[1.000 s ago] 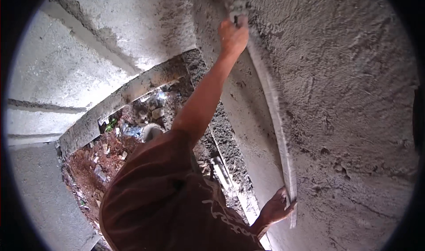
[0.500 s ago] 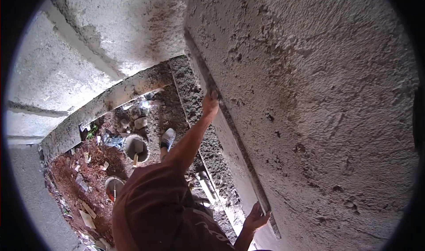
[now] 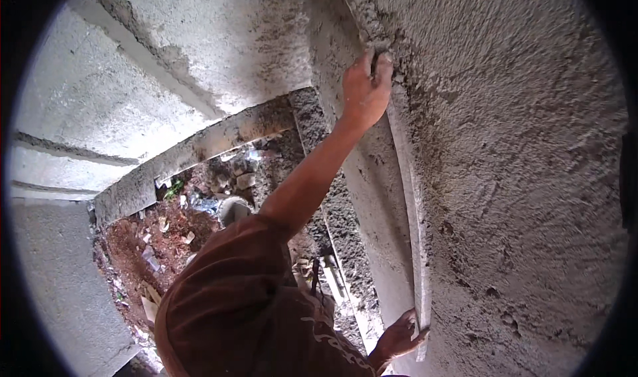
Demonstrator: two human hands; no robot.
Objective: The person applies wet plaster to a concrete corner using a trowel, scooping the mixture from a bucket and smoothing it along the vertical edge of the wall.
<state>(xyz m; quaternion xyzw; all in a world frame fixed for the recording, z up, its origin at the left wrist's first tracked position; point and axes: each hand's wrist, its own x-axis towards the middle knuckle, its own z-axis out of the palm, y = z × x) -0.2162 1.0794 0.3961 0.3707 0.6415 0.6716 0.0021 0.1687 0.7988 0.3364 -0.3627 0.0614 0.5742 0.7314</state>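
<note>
A long, narrow straightedge (image 3: pixel 407 171), coated in grey mortar, runs along the rough plastered wall (image 3: pixel 525 177) on the right. My left hand (image 3: pixel 367 91) grips it near its upper part, fingers hooked over the edge and smeared with mortar. Whether the bar carries on past that hand is hard to make out among the wet plaster. At its lower end my right hand (image 3: pixel 400 337) holds it, with fingers and thumb about the edge. Crumbly mortar has gathered in a ridge by the left hand, and the plaster beside the bar is pitted.
A pale concrete wall (image 3: pixel 219 38) stands at the upper left, above a mortar-stained ledge (image 3: pixel 199 141). Far below, reddish soil (image 3: pixel 183 221) is strewn with rubble and litter. A round bucket (image 3: pixel 234 209) is partly hidden behind my arm. A mortar-strewn plank (image 3: pixel 342 227) runs beneath me.
The straightedge has moved up and right across the wall and tilted, with both hands on it. My left hand has risen closer to view. The right fingers have closed more around the bar.
</note>
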